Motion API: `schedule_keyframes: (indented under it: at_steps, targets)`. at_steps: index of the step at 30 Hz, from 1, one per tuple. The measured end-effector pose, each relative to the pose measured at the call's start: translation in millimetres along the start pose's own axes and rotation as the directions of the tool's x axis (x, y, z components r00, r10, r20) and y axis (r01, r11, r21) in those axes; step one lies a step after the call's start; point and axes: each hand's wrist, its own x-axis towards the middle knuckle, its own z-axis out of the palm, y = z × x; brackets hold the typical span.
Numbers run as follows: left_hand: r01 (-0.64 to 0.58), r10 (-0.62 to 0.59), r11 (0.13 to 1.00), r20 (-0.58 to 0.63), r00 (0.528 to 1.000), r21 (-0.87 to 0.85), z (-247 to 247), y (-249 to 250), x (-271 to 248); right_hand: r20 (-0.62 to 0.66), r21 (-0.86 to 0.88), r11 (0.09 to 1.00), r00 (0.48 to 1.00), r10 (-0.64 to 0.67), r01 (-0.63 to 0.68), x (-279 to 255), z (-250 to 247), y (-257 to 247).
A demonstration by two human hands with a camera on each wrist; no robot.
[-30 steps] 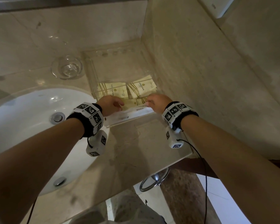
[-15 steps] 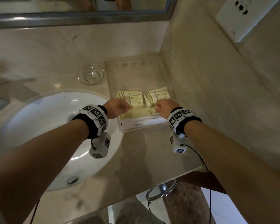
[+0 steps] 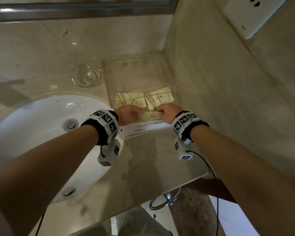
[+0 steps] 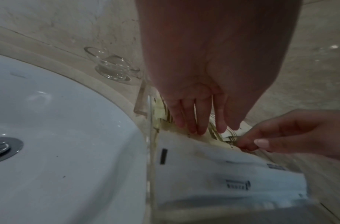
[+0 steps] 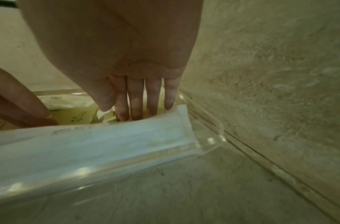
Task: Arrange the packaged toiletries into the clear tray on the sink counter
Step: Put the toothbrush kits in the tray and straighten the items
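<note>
Setting: marble bathroom bench (image 3: 152,159), white sink basin (image 3: 32,133) at left.
Clear tray (image 3: 109,86): in the corner by the wall.
White packet (image 3: 143,128): along the tray's near edge.
Left hand (image 3: 128,114): fingers straight, tips on a cream sachet (image 3: 150,114).
Right hand (image 3: 167,112): pinches that sachet.
Further sachets (image 3: 162,97): mid-tray.
Glass dish (image 3: 86,74): just left of the tray.
</note>
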Motion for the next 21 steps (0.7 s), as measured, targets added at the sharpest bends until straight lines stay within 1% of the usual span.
schedule_keyframes:
  at_steps: [2, 4, 8, 10, 11, 13, 16, 19, 21]
  targets:
    - [0.006, -0.006, 1.000, 0.016, 1.000, 0.023, 1.1, -0.7, 2.8, 0.012, 0.002, 1.000, 1.000, -0.007, 0.007, -1.0, -1.3, 0.3]
    - [0.008, -0.009, 1.000, 0.012, 1.000, 0.008, 1.2, -1.4, 5.1, 0.009, 0.007, 1.000, 1.000, -0.014, 0.014, -3.1, -3.7, -1.8]
    - [-0.004, 0.004, 0.995, -0.004, 1.000, -0.096, -3.1, -1.7, 0.9, -0.109, 0.016, 0.999, 0.993, -0.047, 0.049, -9.0, -13.4, -11.7]
    - [-0.030, 0.029, 0.989, -0.009, 1.000, -0.147, -12.6, -2.0, -8.0, -0.143, 0.017, 0.996, 0.986, -0.089, 0.092, -10.3, -23.9, -23.8]
    - [-0.045, 0.041, 0.988, -0.026, 0.999, -0.146, -19.7, -2.1, -13.2, -0.151, 0.020, 0.993, 0.982, -0.109, 0.114, -10.0, -30.5, -32.0]
    - [-0.056, 0.043, 0.991, -0.102, 0.994, -0.124, -39.7, -5.8, -26.5, -0.172, 0.010, 0.987, 0.972, -0.158, 0.162, -7.4, -45.3, -54.7]
    - [-0.061, 0.023, 0.986, -0.236, 0.972, -0.158, -73.5, -20.2, -51.6, -0.229, -0.037, 0.970, 0.943, -0.241, 0.239, -1.5, -62.7, -99.6]
    - [-0.067, -0.015, 0.977, -0.380, 0.925, -0.201, -108.4, -47.3, -92.5, -0.303, -0.030, 0.937, 0.890, -0.340, 0.348, 0.7, -65.9, -162.1]
    - [-0.069, -0.047, 0.970, -0.455, 0.889, -0.234, -126.3, -67.3, -118.3, -0.326, -0.019, 0.911, 0.859, -0.395, 0.411, -1.1, -62.7, -201.6]
